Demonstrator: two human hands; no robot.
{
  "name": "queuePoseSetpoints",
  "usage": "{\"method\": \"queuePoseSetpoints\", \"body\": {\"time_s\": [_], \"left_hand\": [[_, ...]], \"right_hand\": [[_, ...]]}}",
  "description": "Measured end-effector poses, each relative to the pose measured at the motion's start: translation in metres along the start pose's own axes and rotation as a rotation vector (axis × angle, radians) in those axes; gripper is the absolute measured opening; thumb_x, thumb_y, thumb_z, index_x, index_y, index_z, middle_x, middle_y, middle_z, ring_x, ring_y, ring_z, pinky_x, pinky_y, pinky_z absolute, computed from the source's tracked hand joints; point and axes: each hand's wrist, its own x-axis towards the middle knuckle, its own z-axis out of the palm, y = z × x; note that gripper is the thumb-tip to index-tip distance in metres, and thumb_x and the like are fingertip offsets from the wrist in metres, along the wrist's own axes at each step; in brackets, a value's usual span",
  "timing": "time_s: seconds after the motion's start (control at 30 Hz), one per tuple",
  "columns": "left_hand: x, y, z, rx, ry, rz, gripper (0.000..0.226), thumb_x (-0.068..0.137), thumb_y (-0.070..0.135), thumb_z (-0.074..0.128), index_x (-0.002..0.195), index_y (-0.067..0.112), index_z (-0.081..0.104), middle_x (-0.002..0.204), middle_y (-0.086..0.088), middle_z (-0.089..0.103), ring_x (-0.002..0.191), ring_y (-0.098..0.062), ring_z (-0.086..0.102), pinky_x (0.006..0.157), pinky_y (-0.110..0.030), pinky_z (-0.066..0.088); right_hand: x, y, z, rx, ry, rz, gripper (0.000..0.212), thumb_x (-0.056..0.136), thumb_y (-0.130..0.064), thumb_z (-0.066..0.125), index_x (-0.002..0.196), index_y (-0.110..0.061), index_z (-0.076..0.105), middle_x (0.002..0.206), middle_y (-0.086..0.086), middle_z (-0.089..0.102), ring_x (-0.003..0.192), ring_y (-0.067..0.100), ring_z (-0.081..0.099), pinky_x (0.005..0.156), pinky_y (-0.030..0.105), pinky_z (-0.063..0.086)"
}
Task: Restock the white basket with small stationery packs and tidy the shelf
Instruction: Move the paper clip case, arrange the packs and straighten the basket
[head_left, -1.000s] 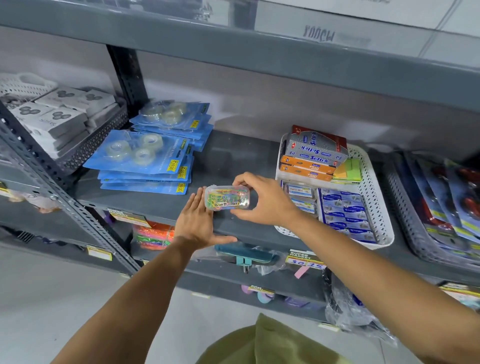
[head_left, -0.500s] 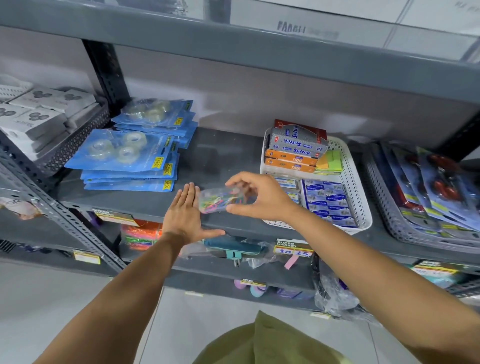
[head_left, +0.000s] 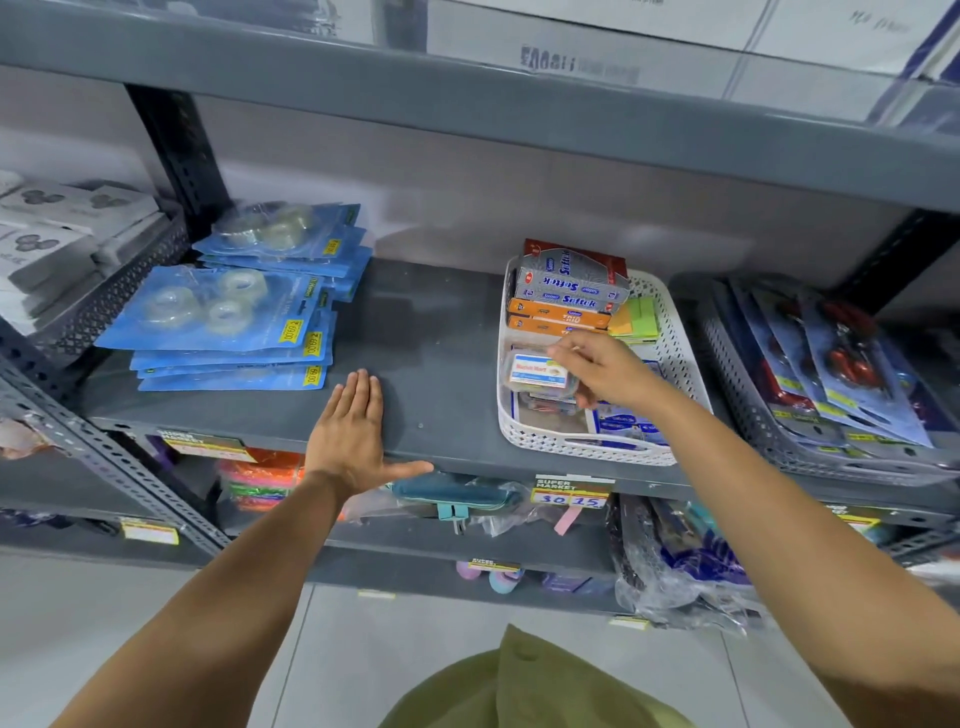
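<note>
R hand (head_left: 605, 371) pinching small pack (head_left: 540, 371) over white basket (head_left: 582, 447) front-left corner — restock step; next: set down, let go. L hand (head_left: 353, 436) flat, empty, at shelf (head_left: 441, 332) front edge.

Tape packs (head_left: 228, 317) are stacked at the shelf's (head_left: 431, 364) left end, basket (head_left: 675, 358) sits toward the right near the front edge, boxes (head_left: 566, 296) piled in its back, another tray (head_left: 748, 395) right beside it.

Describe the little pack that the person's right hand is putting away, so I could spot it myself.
On the grey shelf, find the white basket right of the blue tape packs. In its front left part, the right hand holds a small clear case. Unlike the cardboard boxes stacked behind it, it is see-through plastic with a white, red and blue label.
</note>
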Motion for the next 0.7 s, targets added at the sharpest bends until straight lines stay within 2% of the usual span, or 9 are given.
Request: {"method": "queuePoseSetpoints", "body": {"time_s": [0.1,0.2,0.33,0.37,0.5,0.7], "left_hand": [[0.000,0.000,0.001,-0.008,0.004,0.001,0.139,0.055,0.100,0.017,0.151,0.001,-0.001,0.161,-0.015,-0.002,0.149,-0.027,-0.004,0.120,-0.037,-0.006],[0.001,0.000,0.001,-0.011,-0.001,-0.001,0.140,0.054,0.101,0.016,0.151,0.002,-0.002,0.161,-0.015,-0.002,0.148,-0.027,-0.005,0.120,-0.037,-0.006],[0.001,0.000,0.001,-0.006,-0.008,-0.002,0.140,0.054,0.101,0.017,0.151,0.002,-0.003,0.161,-0.014,-0.004,0.148,-0.027,-0.006,0.119,-0.036,-0.008],[0.001,0.000,0.001,-0.003,-0.013,-0.003,0.139,0.054,0.100,0.017,0.151,0.003,-0.004,0.161,-0.014,-0.004,0.148,-0.027,-0.006,0.119,-0.036,-0.008],[0.002,-0.001,0.001,-0.004,-0.009,-0.006,0.141,0.051,0.101,0.014,0.151,0.002,-0.002,0.161,-0.014,-0.002,0.149,-0.026,-0.004,0.120,-0.037,-0.006],[0.003,-0.001,0.003,-0.003,-0.009,-0.008,0.143,0.050,0.102,0.014,0.151,0.001,0.000,0.161,-0.015,0.000,0.149,-0.026,-0.003,0.121,-0.038,-0.003]], "right_hand": [[0.002,0.010,-0.011,-0.182,-0.039,0.072,0.021,0.097,-0.034,0.051,0.099,-0.016,0.062,0.067,0.000,0.061,0.051,0.021,0.057,0.047,0.030,0.048],[0.001,0.019,-0.014,-0.225,-0.147,0.161,0.026,0.097,-0.031,0.052,0.106,-0.009,0.065,0.071,0.004,0.066,0.048,0.016,0.062,0.047,0.026,0.052],[0.002,0.029,-0.006,-0.254,-0.164,0.161,0.025,0.096,-0.027,0.055,0.107,-0.008,0.067,0.100,0.014,0.071,0.055,0.016,0.067,0.043,0.019,0.050],[0.002,0.029,-0.004,-0.256,-0.158,0.147,0.023,0.094,-0.028,0.058,0.105,-0.010,0.068,0.101,0.011,0.071,0.057,0.017,0.068,0.044,0.020,0.051],[-0.002,0.026,0.004,-0.266,-0.150,0.141,0.023,0.084,-0.035,0.071,0.100,-0.019,0.068,0.080,0.001,0.060,0.065,0.019,0.072,0.055,0.027,0.059],[0.000,0.029,0.006,-0.313,-0.145,0.121,0.022,0.082,-0.032,0.074,0.100,-0.021,0.069,0.085,0.005,0.064,0.068,0.020,0.072,0.060,0.034,0.061]]}}
